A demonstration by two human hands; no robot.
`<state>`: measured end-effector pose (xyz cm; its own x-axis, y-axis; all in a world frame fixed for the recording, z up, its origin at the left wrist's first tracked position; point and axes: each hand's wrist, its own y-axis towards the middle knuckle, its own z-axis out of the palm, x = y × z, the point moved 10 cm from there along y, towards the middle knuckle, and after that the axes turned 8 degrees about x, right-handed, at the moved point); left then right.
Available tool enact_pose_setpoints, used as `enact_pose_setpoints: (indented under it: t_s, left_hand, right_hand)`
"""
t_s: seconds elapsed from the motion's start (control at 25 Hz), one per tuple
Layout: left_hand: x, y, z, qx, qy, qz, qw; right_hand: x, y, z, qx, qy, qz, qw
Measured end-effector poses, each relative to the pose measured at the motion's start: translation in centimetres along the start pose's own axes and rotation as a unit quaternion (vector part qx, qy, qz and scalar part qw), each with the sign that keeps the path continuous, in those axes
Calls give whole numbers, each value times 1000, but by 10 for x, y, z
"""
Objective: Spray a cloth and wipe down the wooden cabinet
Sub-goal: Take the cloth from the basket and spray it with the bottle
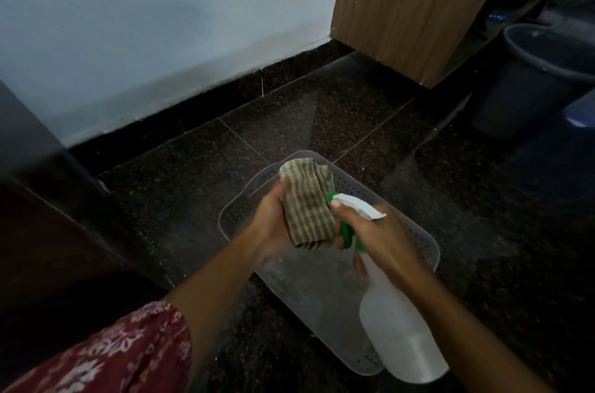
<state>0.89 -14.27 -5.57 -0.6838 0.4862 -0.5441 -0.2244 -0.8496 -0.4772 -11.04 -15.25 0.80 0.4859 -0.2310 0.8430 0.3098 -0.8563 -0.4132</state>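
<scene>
- Cloth [307, 209]: folded, beige with darker stripes; centre of the frame, held upright above the far end of the basket.
- Left hand [273, 225]: fingers curled round the cloth's left edge and back, gripping it; palm turned to the right.
- Spray bottle [396, 328]: translucent white body, white head, green trigger and nozzle tip; it runs from the lower right up to the centre, tilted, with the nozzle right at the cloth's right edge.
- Right hand [376, 241]: wrapped round the bottle's neck, fingers curled over the green trigger, one fingertip lying by the nozzle.
- Basket [418, 241]: clear plastic, perforated walls, rectangular; on the floor beneath both hands.
- Wooden cabinet [412, 3]: light brown grain; upper right of the frame, standing against the wall, well apart from the cloth.
- Floor [193, 199]: dark speckled stone tiles with thin joints.
- Wall [161, 22]: pale, upper left, with a dark skirting at its foot.
- Bucket [531, 80]: dark, round; right edge of the frame, just beside the cabinet.
- Sleeve [122, 354]: red with a white floral print; lower left, on the left arm.
</scene>
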Motion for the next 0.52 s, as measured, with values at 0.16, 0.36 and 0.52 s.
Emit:
enact_pose_setpoints:
  t_s: [0.16, 0.36, 0.52]
  left_hand:
    - [1, 3, -8, -12, 17, -8, 1000]
    - [0, 6, -14, -25, 13, 8, 1000]
    - [-2, 11, -18, -20, -1, 14, 1000]
  right_hand:
    - [-4, -1, 9, 28, 69, 27, 997]
    - [-11, -4, 4, 11, 120, 39, 992]
    - [-12, -10, 3, 14, 128, 54, 990]
